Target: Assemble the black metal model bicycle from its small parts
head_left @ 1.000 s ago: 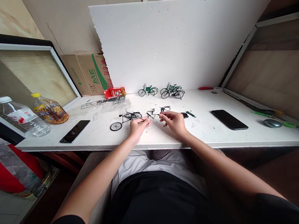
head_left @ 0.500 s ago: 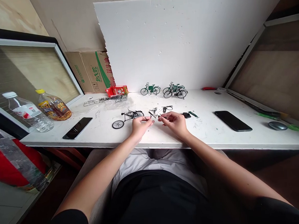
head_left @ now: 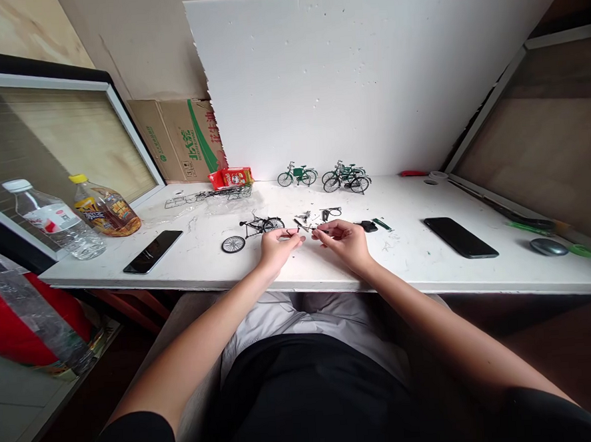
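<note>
Fingertips of my left hand [head_left: 277,251] pinch a small dark piece, too tiny to identify. Close by on the right, my right hand [head_left: 348,246] is closed on a thin dark model bicycle part [head_left: 304,226] whose end points toward the left fingers. Beyond the left hand lies a partly built black model bicycle [head_left: 256,225], with one wheel fitted at its right. A loose spoked wheel [head_left: 233,244] is on the table at its left. Small dark parts [head_left: 331,213] lie behind my right hand, and a green strip-like piece [head_left: 382,224] is to its right.
Several small model bicycles [head_left: 296,174] stand at the back by a white board [head_left: 377,76]. Phones lie left [head_left: 154,251] and right [head_left: 460,237]. Two bottles [head_left: 105,209] and wire-like part frames [head_left: 208,197] are at left, a mouse [head_left: 549,247] at far right.
My hands keep almost the same pinching pose close together. The whole view has shifted up very slightly; objects on the table have not moved.
</note>
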The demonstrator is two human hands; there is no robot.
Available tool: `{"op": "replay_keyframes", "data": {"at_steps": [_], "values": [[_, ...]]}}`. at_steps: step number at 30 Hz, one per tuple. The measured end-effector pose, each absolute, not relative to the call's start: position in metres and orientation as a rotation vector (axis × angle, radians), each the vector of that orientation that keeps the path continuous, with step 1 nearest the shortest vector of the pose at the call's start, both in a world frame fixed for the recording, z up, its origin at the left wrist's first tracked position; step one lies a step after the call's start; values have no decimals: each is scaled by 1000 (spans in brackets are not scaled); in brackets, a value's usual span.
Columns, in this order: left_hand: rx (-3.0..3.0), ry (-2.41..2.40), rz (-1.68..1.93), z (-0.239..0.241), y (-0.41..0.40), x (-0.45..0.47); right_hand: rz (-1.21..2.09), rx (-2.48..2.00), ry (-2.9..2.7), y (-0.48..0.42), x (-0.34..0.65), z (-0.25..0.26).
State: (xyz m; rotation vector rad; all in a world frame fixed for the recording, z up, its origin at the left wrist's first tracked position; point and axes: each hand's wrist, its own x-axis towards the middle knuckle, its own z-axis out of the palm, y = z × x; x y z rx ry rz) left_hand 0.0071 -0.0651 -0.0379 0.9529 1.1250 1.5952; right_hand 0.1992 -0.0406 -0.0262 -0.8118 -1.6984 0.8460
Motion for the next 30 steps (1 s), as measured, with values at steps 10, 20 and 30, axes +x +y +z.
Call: {"op": "replay_keyframes", "data": {"at_steps": [10, 20, 30], "values": [[1008, 1140, 1606, -40, -65, 7, 910, -870, -1666, -40, 197, -27], [1167, 1217, 1601, -45, -62, 5, 819, -970, -1740, -42, 197, -23], [1043, 1198, 1612, -40, -65, 7, 656, -939, -1812, -34, 199, -34]]}}
